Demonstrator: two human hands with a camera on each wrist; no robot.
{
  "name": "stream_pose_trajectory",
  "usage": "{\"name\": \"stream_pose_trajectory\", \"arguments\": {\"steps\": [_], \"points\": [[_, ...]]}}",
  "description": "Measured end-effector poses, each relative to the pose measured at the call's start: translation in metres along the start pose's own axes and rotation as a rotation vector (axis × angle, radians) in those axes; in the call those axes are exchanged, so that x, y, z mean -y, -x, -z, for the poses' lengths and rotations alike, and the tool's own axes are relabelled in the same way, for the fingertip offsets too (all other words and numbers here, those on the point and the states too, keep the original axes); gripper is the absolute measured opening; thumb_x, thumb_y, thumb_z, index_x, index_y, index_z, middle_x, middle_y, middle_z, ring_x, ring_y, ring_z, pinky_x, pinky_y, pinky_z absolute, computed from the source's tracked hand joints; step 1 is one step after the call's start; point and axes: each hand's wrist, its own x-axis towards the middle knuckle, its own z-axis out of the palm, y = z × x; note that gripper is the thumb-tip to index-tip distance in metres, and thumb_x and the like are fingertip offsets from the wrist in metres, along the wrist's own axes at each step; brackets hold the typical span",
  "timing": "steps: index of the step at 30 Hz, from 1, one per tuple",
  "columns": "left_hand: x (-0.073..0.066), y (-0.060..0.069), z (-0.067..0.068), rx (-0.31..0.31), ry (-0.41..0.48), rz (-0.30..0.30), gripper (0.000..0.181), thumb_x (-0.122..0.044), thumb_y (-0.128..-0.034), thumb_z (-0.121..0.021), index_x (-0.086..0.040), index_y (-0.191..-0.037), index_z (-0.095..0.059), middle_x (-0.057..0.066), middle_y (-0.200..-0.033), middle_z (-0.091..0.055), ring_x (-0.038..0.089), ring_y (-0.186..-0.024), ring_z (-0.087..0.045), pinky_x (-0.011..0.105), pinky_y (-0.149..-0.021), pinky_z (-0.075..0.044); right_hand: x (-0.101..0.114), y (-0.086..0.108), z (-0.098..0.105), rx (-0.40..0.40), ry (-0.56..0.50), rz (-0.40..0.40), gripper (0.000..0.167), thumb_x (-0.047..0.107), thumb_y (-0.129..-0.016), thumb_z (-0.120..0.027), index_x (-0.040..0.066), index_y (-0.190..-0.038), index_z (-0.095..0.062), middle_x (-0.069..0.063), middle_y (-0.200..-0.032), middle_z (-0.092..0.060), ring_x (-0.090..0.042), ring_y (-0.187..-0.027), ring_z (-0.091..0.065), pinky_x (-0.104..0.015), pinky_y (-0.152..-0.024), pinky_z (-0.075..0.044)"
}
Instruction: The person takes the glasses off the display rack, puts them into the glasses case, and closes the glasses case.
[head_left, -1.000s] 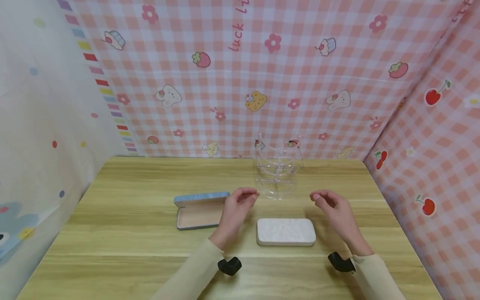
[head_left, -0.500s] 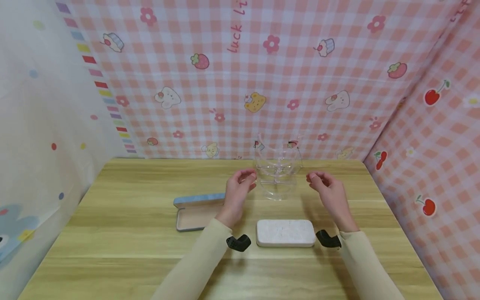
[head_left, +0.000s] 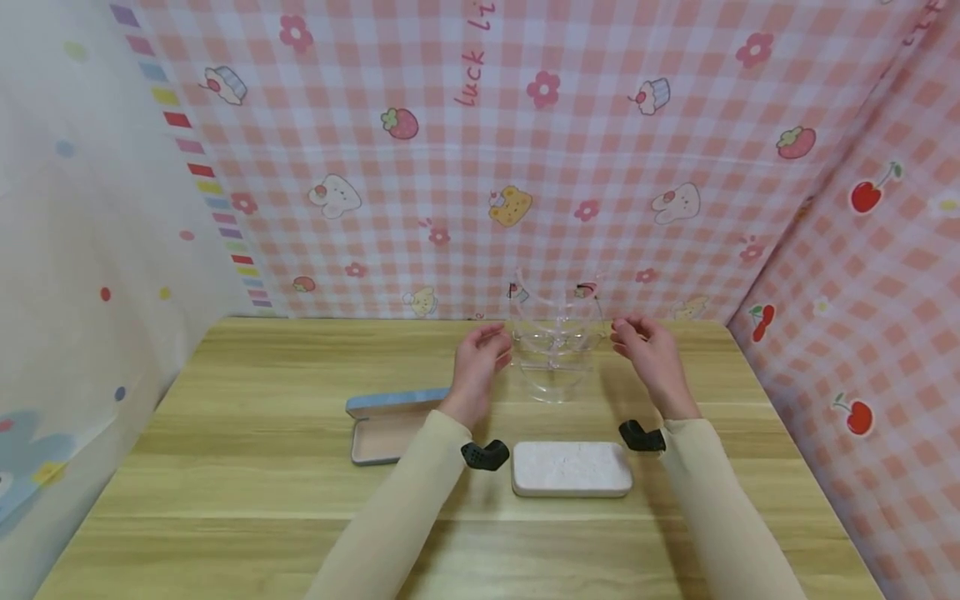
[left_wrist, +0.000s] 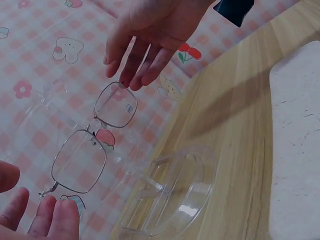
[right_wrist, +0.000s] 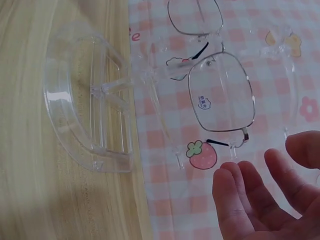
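Thin metal-framed eyeglasses (right_wrist: 220, 92) hang on a clear plastic display stand (head_left: 553, 393) at the back of the table, their dark temple tips pointing to the wall. My left hand (head_left: 478, 371) is at the left side of the glasses; in the left wrist view its fingertips (left_wrist: 46, 210) are close to one hinge, contact unclear. On the other side, my right hand (head_left: 652, 364) has loosely bent fingers. In the right wrist view its fingertips (right_wrist: 230, 175) lie just short of the other hinge. Neither hand grips anything.
A closed white glasses case (head_left: 572, 468) lies in front of the stand, between the forearms. Left of it, a blue glasses case (head_left: 378, 437) stands open, partly covered by the left arm. Pink checked cloth (head_left: 420, 183) hangs right behind the table.
Both hands have moved forward over the table, from in front of the stand to either side of the eyeglasses. The cases and stand have stayed put.
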Motion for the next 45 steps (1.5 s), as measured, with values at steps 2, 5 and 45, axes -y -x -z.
{"name": "stream_pose_trajectory", "arguments": {"steps": [2, 5, 45], "points": [[-0.001, -0.004, -0.001, -0.006, 0.014, 0.007, 0.037, 0.003, -0.0991, -0.060, 0.009, -0.135, -0.056, 0.025, -0.129, -0.061, 0.019, -0.097, -0.062, 0.044, -0.108, -0.051, 0.001, -0.003, -0.002, 0.012, 0.000, -0.012, 0.046, 0.025, -0.109, -0.053, -0.011, -0.137, -0.055, -0.028, -0.136, -0.057, -0.018, -0.108, -0.064, -0.020, -0.091, -0.057], [-0.001, -0.009, -0.003, -0.024, 0.013, 0.016, 0.033, 0.004, -0.0986, -0.060, 0.007, -0.132, -0.060, 0.024, -0.121, -0.063, 0.019, -0.094, -0.063, 0.041, -0.103, -0.054, 0.001, -0.008, -0.004, 0.037, -0.004, -0.030, 0.047, 0.025, -0.109, -0.053, -0.009, -0.141, -0.053, -0.029, -0.138, -0.056, -0.024, -0.111, -0.064, -0.020, -0.090, -0.057], [0.003, -0.025, -0.013, -0.086, 0.071, -0.024, 0.024, 0.014, -0.0911, -0.068, 0.014, -0.115, -0.067, 0.006, -0.090, -0.067, 0.014, -0.078, -0.067, 0.022, -0.075, -0.060, 0.008, -0.021, -0.005, 0.038, -0.144, -0.112, 0.043, 0.007, -0.104, -0.061, -0.013, -0.141, -0.050, -0.014, -0.117, -0.062, -0.010, -0.087, -0.066, -0.017, -0.079, -0.058]]}}
